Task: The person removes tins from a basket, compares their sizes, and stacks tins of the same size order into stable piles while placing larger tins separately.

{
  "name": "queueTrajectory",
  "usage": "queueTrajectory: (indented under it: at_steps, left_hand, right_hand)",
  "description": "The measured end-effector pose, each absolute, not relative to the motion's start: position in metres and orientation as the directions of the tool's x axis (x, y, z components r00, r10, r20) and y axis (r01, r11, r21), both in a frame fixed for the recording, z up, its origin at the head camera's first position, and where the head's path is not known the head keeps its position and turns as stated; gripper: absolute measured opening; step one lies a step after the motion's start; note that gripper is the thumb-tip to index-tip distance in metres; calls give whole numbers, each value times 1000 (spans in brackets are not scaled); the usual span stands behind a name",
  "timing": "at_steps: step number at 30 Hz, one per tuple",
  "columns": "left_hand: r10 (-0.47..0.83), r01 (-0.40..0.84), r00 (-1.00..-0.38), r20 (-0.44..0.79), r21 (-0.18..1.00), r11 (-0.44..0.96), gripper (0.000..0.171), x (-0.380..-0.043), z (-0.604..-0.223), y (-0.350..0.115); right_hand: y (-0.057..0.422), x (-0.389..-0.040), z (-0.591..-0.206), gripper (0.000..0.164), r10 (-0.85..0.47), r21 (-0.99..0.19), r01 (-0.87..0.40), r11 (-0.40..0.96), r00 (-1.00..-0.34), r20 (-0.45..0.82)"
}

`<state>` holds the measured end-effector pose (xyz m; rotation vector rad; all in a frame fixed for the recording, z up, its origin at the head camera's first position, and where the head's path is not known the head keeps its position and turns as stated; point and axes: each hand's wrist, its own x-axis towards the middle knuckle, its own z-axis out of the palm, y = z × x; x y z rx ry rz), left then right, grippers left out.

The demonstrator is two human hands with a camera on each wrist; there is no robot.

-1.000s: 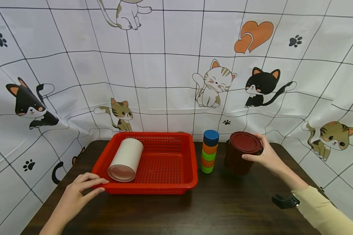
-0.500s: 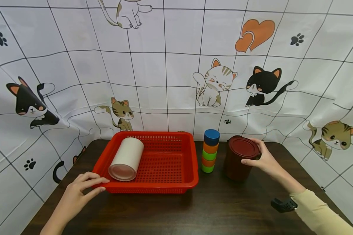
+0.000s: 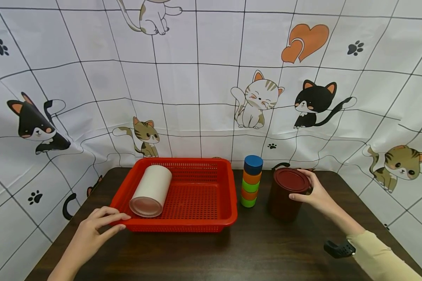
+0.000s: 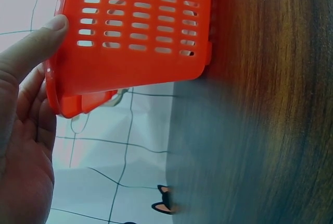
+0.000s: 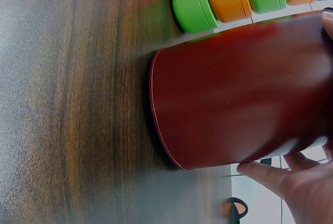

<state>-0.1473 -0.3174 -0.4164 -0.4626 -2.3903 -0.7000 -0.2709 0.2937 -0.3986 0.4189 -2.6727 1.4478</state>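
My right hand (image 3: pixel 314 194) grips the upper part of an upright dark red canister (image 3: pixel 285 207) with a round lid, thumb in front and fingers behind. In the right wrist view the canister (image 5: pixel 234 94) has its base at or very near the table; I cannot tell whether it touches. My left hand (image 3: pixel 93 233) pinches the front left corner of a red plastic basket (image 3: pixel 181 223). In the left wrist view the thumb (image 4: pixel 39 47) lies on the outer side of the basket's rim. Inside the basket, a white cylindrical canister (image 3: pixel 151 189) lies on its side.
Between basket and dark red canister stands a stack of small round containers (image 3: pixel 250 181), orange and green with a blue top. All stand on a dark wooden table (image 3: pixel 232 257). A white cat-print sheet (image 3: pixel 211 86) hangs behind and at both sides.
The dark red canister has come down and slightly toward me in my right hand. My left hand and the basket have stayed in place.
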Motion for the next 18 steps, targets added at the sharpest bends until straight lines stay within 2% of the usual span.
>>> queueTrajectory:
  at_steps: [18]
  left_hand:
    - [177, 496, -754, 633, 370, 786, 44, -148, -416, -318]
  right_hand:
    - [295, -269, -400, 88, -232, -821, -269, 503, -958, 171]
